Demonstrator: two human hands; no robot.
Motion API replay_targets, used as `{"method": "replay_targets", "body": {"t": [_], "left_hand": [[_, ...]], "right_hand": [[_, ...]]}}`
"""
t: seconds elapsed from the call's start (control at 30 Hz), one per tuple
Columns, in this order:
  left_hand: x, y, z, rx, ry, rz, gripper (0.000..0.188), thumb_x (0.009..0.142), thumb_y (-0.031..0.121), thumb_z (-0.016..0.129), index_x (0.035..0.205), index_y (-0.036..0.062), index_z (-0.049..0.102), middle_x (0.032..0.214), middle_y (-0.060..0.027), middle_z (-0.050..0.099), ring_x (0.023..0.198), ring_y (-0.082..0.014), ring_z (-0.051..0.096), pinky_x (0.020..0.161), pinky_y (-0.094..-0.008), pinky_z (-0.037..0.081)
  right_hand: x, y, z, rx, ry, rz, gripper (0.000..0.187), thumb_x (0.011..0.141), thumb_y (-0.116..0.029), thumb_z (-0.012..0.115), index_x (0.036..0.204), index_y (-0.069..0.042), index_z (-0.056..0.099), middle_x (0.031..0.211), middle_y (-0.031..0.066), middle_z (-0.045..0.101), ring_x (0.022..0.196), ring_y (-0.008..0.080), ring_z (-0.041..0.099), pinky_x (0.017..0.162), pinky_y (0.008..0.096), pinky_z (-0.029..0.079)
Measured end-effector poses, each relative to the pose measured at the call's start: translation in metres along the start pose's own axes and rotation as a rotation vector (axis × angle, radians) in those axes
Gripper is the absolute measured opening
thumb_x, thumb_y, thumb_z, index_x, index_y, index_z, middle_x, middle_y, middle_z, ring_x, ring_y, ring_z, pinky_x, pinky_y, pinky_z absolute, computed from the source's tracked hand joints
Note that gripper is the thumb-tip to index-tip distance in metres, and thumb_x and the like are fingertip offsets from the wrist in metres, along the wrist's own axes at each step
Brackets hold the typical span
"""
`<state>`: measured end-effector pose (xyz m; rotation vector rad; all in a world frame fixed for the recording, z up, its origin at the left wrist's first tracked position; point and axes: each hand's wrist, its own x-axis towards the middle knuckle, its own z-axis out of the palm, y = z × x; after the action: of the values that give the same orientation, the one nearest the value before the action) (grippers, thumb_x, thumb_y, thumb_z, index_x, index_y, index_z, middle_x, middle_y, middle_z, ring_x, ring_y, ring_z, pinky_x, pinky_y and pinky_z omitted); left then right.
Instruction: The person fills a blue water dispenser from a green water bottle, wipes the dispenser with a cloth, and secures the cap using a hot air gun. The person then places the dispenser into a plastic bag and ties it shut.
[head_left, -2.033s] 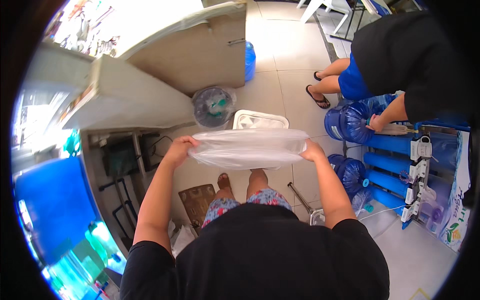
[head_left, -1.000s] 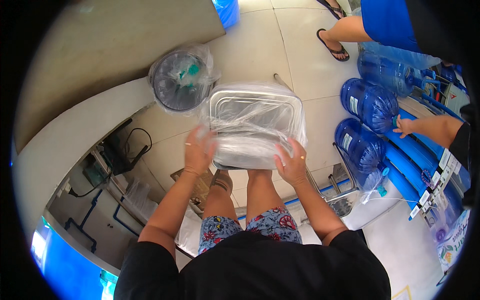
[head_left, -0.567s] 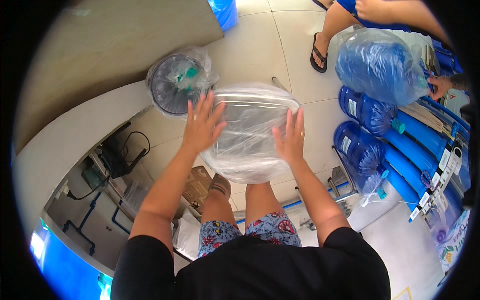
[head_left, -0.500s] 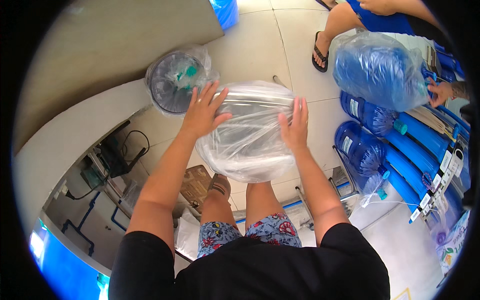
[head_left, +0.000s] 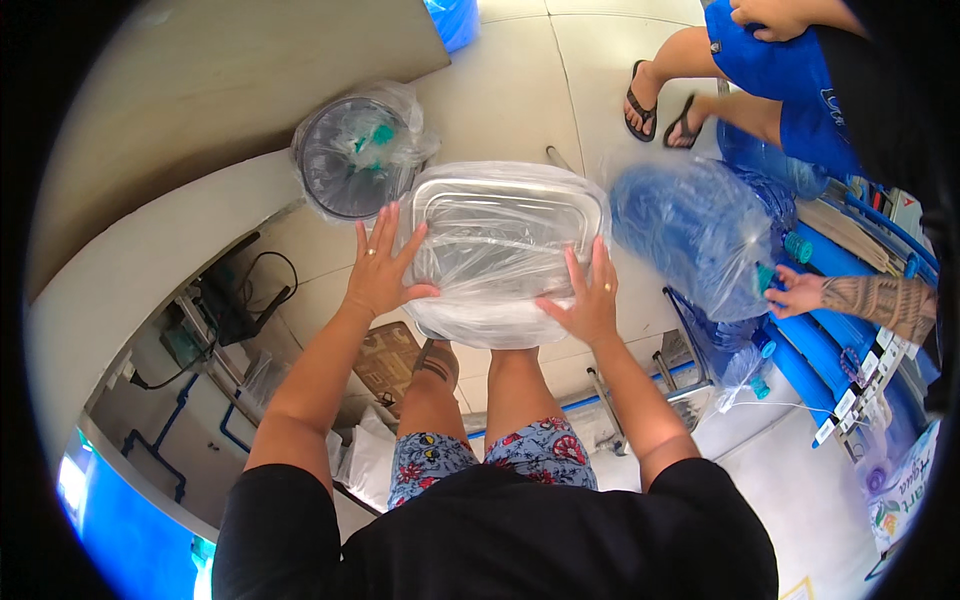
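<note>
A clear, box-like container with rounded corners (head_left: 500, 245), wrapped in thin clear plastic, stands in front of my legs. My left hand (head_left: 383, 268) lies against its left side with fingers spread. On the near right part of the wrap rests my right hand (head_left: 587, 298), also open, a ring on one finger. The plastic is creased across the top, and a pale raised rim shows through it. Close beyond its right side is a blue water jug in a clear bag (head_left: 690, 235), its neck held by a co-worker's hand (head_left: 797, 292).
A round container wrapped in clear plastic (head_left: 345, 160), with green pieces on it, stands at the far left beside a curved counter (head_left: 150, 225). More blue jugs (head_left: 775, 165) and a rack of blue tubes (head_left: 805, 365) fill the right. The co-worker's sandalled feet (head_left: 642, 105) are beyond.
The co-worker's bagged jug has come nearer and leftward, beside my wrapped container. My hands have slid nearer along the wrap, and the container's rim shows more plainly.
</note>
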<state>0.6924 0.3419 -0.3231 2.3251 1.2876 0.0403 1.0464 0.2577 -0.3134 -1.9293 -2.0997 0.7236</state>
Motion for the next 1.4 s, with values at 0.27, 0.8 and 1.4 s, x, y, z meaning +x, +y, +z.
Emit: {"method": "replay_targets", "body": {"t": [0.27, 0.8, 1.4], "left_hand": [[-0.064, 0.082, 0.016, -0.131, -0.526, 0.119, 0.065, 0.087, 0.051, 0.063, 0.14, 0.0159, 0.051, 0.15, -0.0195, 0.035, 0.139, -0.0361, 0.034, 0.115, -0.063, 0.018], [-0.292, 0.152, -0.226, -0.404, 0.396, -0.727, 0.049, 0.095, 0.041, 0.058, 0.133, 0.0108, 0.057, 0.137, -0.0207, 0.05, 0.12, -0.042, 0.052, 0.103, -0.049, 0.042], [-0.581, 0.049, -0.396, 0.093, 1.867, -1.064, 0.11, 0.081, 0.028, 0.077, 0.151, -0.0079, 0.001, 0.157, -0.0327, 0.001, 0.147, -0.0459, 0.007, 0.117, -0.0516, 0.013]], "right_hand": [[-0.05, -0.05, 0.001, -0.049, -0.165, -0.101, 0.043, 0.083, -0.03, 0.069, 0.123, -0.015, 0.064, 0.132, 0.0164, 0.05, 0.124, 0.0367, 0.045, 0.108, 0.0555, 0.03], [0.116, -0.268, -0.145, -0.101, -0.574, -0.515, 0.046, 0.087, -0.036, 0.067, 0.123, -0.009, 0.065, 0.114, 0.0192, 0.065, 0.108, 0.036, 0.06, 0.094, 0.0446, 0.047], [-0.041, -1.086, -0.258, -0.044, -0.128, -1.99, 0.036, 0.077, -0.014, 0.064, 0.113, -0.01, 0.063, 0.108, 0.0177, 0.067, 0.102, 0.0375, 0.063, 0.089, 0.0437, 0.051]]}}
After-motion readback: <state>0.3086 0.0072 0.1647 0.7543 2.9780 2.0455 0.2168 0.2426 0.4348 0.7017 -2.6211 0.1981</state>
